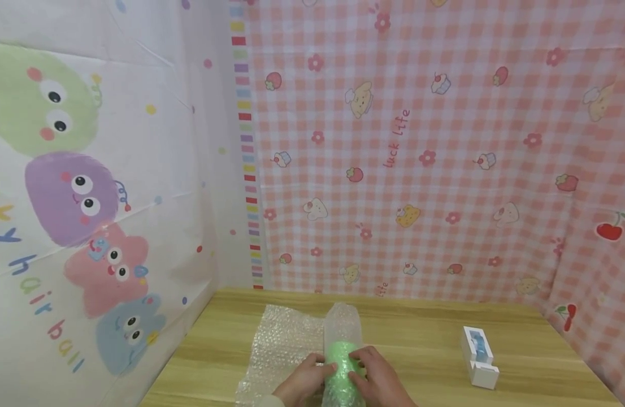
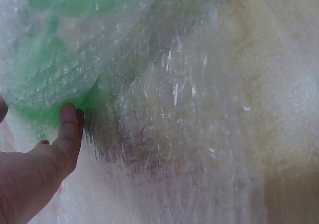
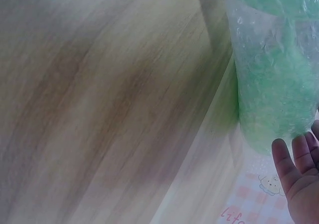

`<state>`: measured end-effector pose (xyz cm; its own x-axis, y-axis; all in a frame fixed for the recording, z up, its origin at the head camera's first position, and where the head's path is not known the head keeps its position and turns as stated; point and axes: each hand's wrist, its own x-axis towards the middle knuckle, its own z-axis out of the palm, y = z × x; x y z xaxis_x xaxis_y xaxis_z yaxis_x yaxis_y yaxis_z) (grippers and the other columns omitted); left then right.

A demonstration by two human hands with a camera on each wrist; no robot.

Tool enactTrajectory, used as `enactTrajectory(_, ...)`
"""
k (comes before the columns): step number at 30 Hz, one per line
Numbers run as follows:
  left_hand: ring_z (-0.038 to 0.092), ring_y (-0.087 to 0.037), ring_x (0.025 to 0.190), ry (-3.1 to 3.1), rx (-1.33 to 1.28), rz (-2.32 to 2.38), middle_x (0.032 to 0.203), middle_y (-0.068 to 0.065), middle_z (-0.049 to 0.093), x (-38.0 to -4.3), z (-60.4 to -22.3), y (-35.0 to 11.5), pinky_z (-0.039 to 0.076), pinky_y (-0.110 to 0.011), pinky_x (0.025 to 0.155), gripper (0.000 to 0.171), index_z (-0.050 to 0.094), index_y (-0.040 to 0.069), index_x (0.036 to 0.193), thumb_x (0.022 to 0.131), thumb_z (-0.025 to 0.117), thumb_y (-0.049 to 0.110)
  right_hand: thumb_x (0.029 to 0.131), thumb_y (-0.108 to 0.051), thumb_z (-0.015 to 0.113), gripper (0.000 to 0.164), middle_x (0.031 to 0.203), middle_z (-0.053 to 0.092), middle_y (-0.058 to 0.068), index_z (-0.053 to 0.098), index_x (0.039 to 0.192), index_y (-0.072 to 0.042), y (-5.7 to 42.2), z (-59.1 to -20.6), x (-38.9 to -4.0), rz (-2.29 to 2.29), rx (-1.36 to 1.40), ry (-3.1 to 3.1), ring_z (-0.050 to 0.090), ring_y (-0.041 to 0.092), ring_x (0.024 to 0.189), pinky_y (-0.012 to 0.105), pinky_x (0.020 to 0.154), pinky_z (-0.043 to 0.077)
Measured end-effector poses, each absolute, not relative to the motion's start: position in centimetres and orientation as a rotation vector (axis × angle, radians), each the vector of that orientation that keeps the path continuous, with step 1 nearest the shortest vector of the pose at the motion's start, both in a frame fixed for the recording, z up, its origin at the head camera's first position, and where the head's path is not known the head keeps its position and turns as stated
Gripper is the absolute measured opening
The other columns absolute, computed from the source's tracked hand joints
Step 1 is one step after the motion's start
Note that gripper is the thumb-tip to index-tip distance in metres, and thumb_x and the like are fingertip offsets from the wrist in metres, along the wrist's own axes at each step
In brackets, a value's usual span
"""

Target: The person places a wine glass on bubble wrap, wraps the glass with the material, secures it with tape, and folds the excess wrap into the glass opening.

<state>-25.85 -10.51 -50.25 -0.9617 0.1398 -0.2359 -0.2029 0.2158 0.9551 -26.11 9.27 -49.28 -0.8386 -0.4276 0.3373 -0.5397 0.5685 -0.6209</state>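
In the head view a green cylindrical object (image 1: 342, 353) lies rolled in clear bubble wrap (image 1: 287, 333) near the front of the table. The wrap blurs its exact kind. My left hand (image 1: 303, 381) grips the roll from the left, thumb over the green part; the left wrist view has its fingertips (image 2: 68, 115) at the edge where the roll meets the loose sheet. From the right, my right hand (image 1: 381, 379) holds the same roll with bent fingers and thumb. Its fingertips (image 3: 280, 148) touch the roll's end in the right wrist view.
A white tape dispenser (image 1: 484, 376) with a blue tape roll (image 1: 478, 346) stands on the wooden table (image 1: 414, 328) to the right. The flat part of the bubble wrap spreads left of the roll. Patterned cloths (image 1: 419, 186) hang behind the table and along both sides.
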Motion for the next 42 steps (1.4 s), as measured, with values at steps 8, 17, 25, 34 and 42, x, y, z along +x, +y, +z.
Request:
enactTrajectory(8,0.062,-0.026,0.093,2.228,-0.037,1.831,0.101,-0.009,0.062,-25.79,-50.22,-10.61,0.046,-0.053,0.090,0.036,0.049,-0.001,0.116,0.100,0.058,0.029,0.090,-0.011,0.070,0.026,0.107,0.059,0.001,0.068,0.114,0.000,9.17,-49.10,-26.25,1.062,0.881,-2.612,0.059,0.019,0.091,0.033,0.074,0.052)
enactTrajectory(17,0.061,-0.025,0.095,2.243,-0.029,1.843,0.102,-0.007,0.062,-25.83,-49.95,-10.50,0.045,-0.053,0.091,0.031,0.054,-0.001,0.113,0.099,0.058,0.026,0.088,-0.008,0.072,0.027,0.106,0.058,0.000,0.068,0.113,-0.002,9.23,-48.94,-26.49,1.081,0.854,-2.633,0.057,0.017,0.089,0.030,0.070,0.051)
enactTrajectory(25,0.064,-0.032,0.098,2.243,-0.027,1.808,0.106,-0.011,0.063,-25.63,-49.95,-10.64,0.047,-0.057,0.092,0.039,0.051,-0.007,0.120,0.100,0.057,0.027,0.088,-0.007,0.072,0.026,0.105,0.059,0.002,0.067,0.113,0.000,9.12,-49.02,-26.38,1.101,0.851,-2.647,0.059,0.018,0.088,0.030,0.069,0.051)
enactTrajectory(34,0.064,-0.035,0.100,2.221,-0.076,1.797,0.108,-0.012,0.063,-25.59,-49.57,-10.93,0.045,-0.061,0.094,0.047,0.049,-0.009,0.126,0.099,0.059,0.028,0.088,-0.008,0.071,0.025,0.106,0.059,0.001,0.068,0.112,-0.001,8.93,-49.00,-26.38,1.092,0.853,-2.660,0.060,0.021,0.090,0.032,0.072,0.053)
enactTrajectory(42,0.063,-0.028,0.100,2.198,-0.017,1.837,0.108,-0.008,0.063,-25.73,-50.04,-11.18,0.047,-0.056,0.093,0.040,0.053,-0.010,0.123,0.100,0.056,0.023,0.089,-0.010,0.072,0.026,0.109,0.058,0.001,0.069,0.113,-0.001,8.53,-49.07,-26.46,1.032,0.861,-2.702,0.061,0.025,0.099,0.041,0.081,0.055)
